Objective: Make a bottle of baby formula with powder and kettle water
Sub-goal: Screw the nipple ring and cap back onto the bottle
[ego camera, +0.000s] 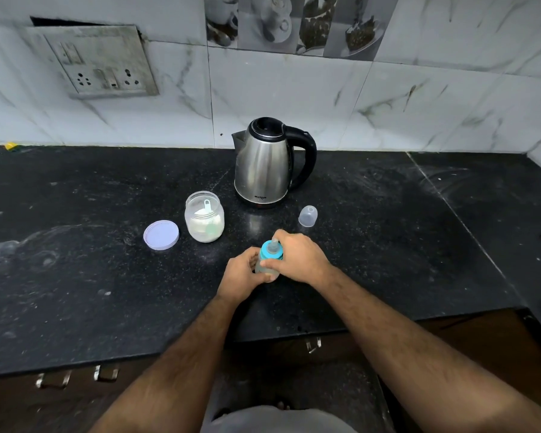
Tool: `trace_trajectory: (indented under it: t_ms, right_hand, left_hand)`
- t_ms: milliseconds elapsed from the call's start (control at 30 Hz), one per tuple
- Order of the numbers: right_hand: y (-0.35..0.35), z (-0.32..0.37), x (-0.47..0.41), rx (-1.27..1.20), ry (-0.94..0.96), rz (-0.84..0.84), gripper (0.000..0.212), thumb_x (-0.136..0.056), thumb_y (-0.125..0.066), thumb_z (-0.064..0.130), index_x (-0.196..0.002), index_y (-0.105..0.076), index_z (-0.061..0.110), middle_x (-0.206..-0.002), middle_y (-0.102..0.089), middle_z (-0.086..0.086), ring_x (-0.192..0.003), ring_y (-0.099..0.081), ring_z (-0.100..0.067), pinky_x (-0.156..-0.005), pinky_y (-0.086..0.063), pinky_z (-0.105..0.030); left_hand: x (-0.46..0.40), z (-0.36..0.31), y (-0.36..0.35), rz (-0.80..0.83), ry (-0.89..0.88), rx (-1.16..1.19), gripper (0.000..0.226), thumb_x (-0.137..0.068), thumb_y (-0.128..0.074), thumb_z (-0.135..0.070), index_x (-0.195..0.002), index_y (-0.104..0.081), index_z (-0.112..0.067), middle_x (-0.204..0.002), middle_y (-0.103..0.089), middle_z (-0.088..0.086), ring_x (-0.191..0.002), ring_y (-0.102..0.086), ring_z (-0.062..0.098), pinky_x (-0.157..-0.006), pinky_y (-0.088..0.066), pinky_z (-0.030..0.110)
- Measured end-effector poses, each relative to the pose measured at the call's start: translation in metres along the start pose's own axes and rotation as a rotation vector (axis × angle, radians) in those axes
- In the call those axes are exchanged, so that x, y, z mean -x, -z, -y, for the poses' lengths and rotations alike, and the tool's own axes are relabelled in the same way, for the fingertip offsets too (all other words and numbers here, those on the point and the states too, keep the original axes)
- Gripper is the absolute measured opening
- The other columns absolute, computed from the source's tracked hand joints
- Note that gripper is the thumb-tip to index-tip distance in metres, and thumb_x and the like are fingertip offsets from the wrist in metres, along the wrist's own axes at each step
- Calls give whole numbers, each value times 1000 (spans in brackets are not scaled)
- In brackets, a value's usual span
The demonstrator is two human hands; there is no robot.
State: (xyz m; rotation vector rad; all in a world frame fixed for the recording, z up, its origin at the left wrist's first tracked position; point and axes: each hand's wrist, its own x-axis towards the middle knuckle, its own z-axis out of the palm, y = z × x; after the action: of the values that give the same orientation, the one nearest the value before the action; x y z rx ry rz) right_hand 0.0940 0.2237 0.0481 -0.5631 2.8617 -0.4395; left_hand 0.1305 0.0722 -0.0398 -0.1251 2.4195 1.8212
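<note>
Head view. Baby bottle (268, 260) stands on the black countertop (75, 276), near its front edge, about midway along. Left hand (242, 275) grips the bottle body; right hand (297, 256) curls round the blue collar (272, 250), teat on. Pale liquid inside, probably mixed formula, though fingers hide most of it. Open powder jar (204, 217), scoop inside, and its lid (161, 235) sit to the left; kettle (267, 160) behind, toward the wall; clear cap (308, 216) beside the kettle's base.

Risk: a cross-threaded or loose collar would leak when shaken.
</note>
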Motion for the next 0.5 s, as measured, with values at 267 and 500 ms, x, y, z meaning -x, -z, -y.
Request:
trace_trajectory:
  t_ms: [267,500]
  right_hand:
    - [14,-19,-19,-137,183,239,42,-77,-78,32,-117,-64,27,-109,-66,4,-102,-57,-13,-93,-49,-40]
    - [-8,-2,8,-116,11,-24,42,-84,-69,44,-118,-59,22,-115,-62,4,-102,-62,-19,-87,-50,-38]
  left_hand:
    - [-2,-1,1,12,6,-33,49,-62,-89,-11,-104,-66,-23,-100,-73,-9,-95,-68,0,-92,-54,27]
    - [0,1,-2,-9,-5,-49,46,-65,-87,-16,-106,-66,-22,-94,-74,-9,-90,-69,4,-84,-54,24]
